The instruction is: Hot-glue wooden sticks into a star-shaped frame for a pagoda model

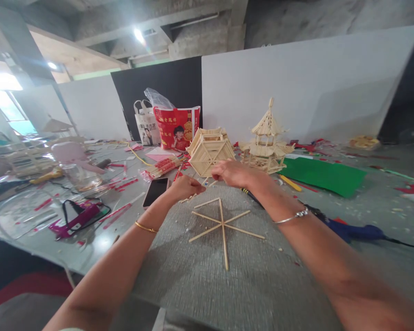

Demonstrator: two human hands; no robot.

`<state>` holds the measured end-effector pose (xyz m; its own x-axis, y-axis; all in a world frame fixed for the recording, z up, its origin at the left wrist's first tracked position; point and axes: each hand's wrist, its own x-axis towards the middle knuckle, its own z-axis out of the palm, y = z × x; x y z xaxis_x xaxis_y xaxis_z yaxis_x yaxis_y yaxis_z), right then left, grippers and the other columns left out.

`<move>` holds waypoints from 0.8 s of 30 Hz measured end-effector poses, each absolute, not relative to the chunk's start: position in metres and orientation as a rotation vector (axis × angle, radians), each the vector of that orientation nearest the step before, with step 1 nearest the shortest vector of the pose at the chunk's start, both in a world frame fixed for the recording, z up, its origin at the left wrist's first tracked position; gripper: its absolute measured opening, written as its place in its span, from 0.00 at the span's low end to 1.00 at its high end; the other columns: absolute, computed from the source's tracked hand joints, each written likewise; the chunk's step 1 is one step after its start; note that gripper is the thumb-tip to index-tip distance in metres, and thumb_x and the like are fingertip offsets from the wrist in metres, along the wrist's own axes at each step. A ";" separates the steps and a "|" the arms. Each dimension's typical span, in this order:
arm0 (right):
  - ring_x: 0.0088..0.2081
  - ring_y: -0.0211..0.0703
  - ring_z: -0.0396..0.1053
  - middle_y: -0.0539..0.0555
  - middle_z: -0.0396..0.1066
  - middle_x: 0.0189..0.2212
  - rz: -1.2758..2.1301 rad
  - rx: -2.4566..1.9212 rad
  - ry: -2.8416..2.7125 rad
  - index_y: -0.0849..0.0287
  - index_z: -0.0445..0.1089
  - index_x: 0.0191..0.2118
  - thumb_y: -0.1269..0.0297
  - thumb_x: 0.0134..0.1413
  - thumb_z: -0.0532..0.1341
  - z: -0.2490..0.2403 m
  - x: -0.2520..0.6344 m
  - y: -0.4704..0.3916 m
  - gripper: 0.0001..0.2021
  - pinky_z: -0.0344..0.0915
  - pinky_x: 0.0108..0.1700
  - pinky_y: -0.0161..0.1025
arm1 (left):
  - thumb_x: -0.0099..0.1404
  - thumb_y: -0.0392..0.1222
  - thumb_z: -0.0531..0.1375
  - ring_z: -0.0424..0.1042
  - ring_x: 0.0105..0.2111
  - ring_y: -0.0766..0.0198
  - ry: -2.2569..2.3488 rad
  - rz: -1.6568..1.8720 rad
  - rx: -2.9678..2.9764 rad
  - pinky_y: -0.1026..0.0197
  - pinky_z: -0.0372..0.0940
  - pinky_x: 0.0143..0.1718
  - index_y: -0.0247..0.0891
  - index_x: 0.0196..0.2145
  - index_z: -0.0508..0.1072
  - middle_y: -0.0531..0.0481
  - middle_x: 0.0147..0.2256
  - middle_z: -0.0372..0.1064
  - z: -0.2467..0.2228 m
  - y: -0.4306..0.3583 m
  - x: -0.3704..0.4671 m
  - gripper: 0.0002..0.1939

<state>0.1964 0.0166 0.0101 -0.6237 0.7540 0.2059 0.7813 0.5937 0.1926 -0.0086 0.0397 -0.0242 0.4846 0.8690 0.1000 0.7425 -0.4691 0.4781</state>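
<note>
A six-spoked star of thin wooden sticks [222,224] lies flat on the grey work surface, with one short stick [207,202] set across two spoke ends at its far left. Beyond it, my left hand [188,187] is closed in a pinch, a short wooden stick [206,181] at its fingertips. My right hand [230,173] has curled fingers just in front of a hexagonal stick-built piece [207,156], which stands tilted with its ribbed face toward me. Whatever is inside the right fingers is hidden, and I cannot tell whether they touch the hexagonal piece.
A stick pagoda [267,142] stands at the back right beside green sheet [326,174]. A phone [156,192], bundled sticks [163,166] and a purple tool [76,218] lie left. A blue glue gun [352,230] with a cord lies right. Bags [177,128] stand behind.
</note>
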 end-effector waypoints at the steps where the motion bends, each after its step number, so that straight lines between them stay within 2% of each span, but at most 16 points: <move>1: 0.39 0.40 0.66 0.52 0.72 0.34 -0.388 -1.294 -2.703 0.57 0.72 0.34 0.75 0.54 0.56 0.010 0.196 0.017 0.09 0.54 0.39 0.36 | 0.54 0.55 0.58 0.61 0.18 0.70 1.318 0.455 2.367 0.67 0.52 0.22 0.36 0.21 0.73 0.56 0.15 0.62 -0.024 0.039 -0.009 0.18; 4: 0.40 0.41 0.66 0.53 0.72 0.37 -0.385 -1.271 -2.621 0.57 0.72 0.37 0.71 0.54 0.58 0.015 0.196 0.017 0.07 0.56 0.41 0.36 | 0.54 0.54 0.59 0.62 0.17 0.70 1.240 0.459 2.366 0.67 0.53 0.21 0.36 0.19 0.70 0.56 0.14 0.64 -0.027 0.039 -0.008 0.18; 7: 0.49 0.49 0.62 0.58 0.68 0.46 -0.475 -1.297 -2.390 0.60 0.69 0.46 0.67 0.57 0.57 0.026 0.199 0.010 0.12 0.55 0.49 0.43 | 0.54 0.51 0.59 0.64 0.18 0.70 1.290 0.618 2.341 0.69 0.54 0.21 0.37 0.18 0.69 0.56 0.15 0.65 -0.034 0.044 -0.006 0.16; 9: 0.51 0.52 0.60 0.61 0.67 0.48 -0.521 -1.292 -2.187 0.62 0.67 0.49 0.65 0.59 0.56 0.035 0.203 0.004 0.14 0.55 0.51 0.46 | 0.56 0.50 0.58 0.66 0.20 0.70 1.344 0.719 2.316 0.69 0.55 0.22 0.36 0.19 0.69 0.56 0.16 0.66 -0.039 0.049 -0.006 0.15; 12: 0.47 0.50 0.63 0.60 0.68 0.43 -0.531 -1.253 -2.000 0.62 0.69 0.45 0.66 0.58 0.56 0.045 0.211 -0.003 0.11 0.58 0.49 0.44 | 0.57 0.50 0.57 0.68 0.21 0.69 1.384 0.799 2.266 0.69 0.57 0.23 0.36 0.21 0.69 0.55 0.19 0.68 -0.047 0.054 -0.005 0.15; 17: 0.42 0.47 0.64 0.58 0.69 0.39 -0.522 -1.263 -1.996 0.62 0.71 0.40 0.66 0.57 0.57 0.045 0.216 -0.002 0.09 0.59 0.45 0.43 | 0.58 0.48 0.58 0.71 0.22 0.69 1.365 0.817 2.199 0.69 0.62 0.24 0.35 0.26 0.70 0.54 0.22 0.71 -0.058 0.056 -0.003 0.12; 24: 0.41 0.46 0.65 0.57 0.70 0.37 -0.501 -1.281 -2.086 0.62 0.72 0.38 0.65 0.57 0.56 0.041 0.212 0.002 0.09 0.59 0.46 0.43 | 0.56 0.44 0.59 0.71 0.23 0.68 1.339 0.769 2.235 0.68 0.63 0.25 0.35 0.28 0.72 0.54 0.23 0.71 -0.063 0.055 0.001 0.08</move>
<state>0.2124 0.0020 0.0406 -0.3271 0.6503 0.6857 0.8908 0.4544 -0.0060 0.0005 0.0547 -0.0630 0.3824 0.8918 0.2418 0.6583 -0.4466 0.6059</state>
